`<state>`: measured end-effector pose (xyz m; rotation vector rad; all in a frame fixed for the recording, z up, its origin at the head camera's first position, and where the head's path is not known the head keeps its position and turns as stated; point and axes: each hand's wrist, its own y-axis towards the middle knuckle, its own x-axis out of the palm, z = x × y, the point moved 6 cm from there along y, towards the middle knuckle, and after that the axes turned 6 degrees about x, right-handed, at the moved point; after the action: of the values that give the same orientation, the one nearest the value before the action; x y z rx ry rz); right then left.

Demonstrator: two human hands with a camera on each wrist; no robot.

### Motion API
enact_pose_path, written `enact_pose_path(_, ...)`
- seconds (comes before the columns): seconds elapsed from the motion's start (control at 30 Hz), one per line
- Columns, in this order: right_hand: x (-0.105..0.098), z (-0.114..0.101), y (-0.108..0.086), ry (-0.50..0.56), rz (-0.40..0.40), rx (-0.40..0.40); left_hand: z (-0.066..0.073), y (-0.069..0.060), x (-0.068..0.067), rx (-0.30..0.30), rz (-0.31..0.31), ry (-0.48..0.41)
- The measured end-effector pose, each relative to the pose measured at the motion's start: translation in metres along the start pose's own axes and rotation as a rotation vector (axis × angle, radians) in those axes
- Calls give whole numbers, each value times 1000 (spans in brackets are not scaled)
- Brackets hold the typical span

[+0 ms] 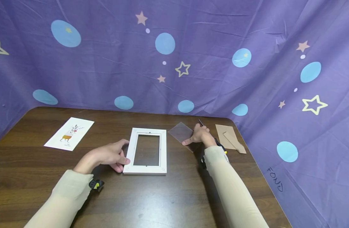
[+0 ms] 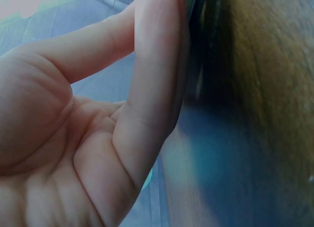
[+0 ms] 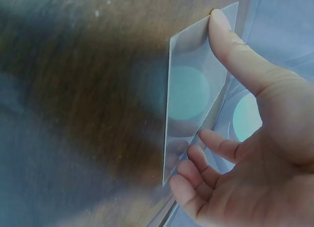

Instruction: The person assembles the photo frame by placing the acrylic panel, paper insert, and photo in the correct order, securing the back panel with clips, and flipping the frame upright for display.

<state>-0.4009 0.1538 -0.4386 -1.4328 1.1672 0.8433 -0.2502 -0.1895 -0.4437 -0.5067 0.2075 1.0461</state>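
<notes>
A white picture frame [image 1: 163, 148] lies on the table, its opening showing the bare wood. My left hand [image 1: 113, 155] grips the frame's left side, thumb on top near the lower corner and fingers along the outer edge. In the left wrist view, the bent fingers [image 2: 152, 74] hide most of the frame. To the right of it, a clear rectangular sheet [image 1: 180, 131] lies on the wood. My right hand [image 1: 201, 134] spans this sheet and holds it by opposite edges, the thumb [image 3: 221, 33] on one and the fingertips [image 3: 194, 153] against the other.
At the left lies a white card [image 1: 70, 134] printed with a plant in a pot. Brown cardboard backing [image 1: 229, 136] with a stand flap lies at the right. Beyond the right hand is a thin dark object [image 1: 201, 122]. A purple curtain [image 1: 120, 63] borders the table [image 1: 151, 199].
</notes>
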Motion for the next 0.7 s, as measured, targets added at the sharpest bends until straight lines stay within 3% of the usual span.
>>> enact_pose_path(0.7, 0, 11, 3, 86, 6, 37, -2, 1, 0, -20, 8, 7)
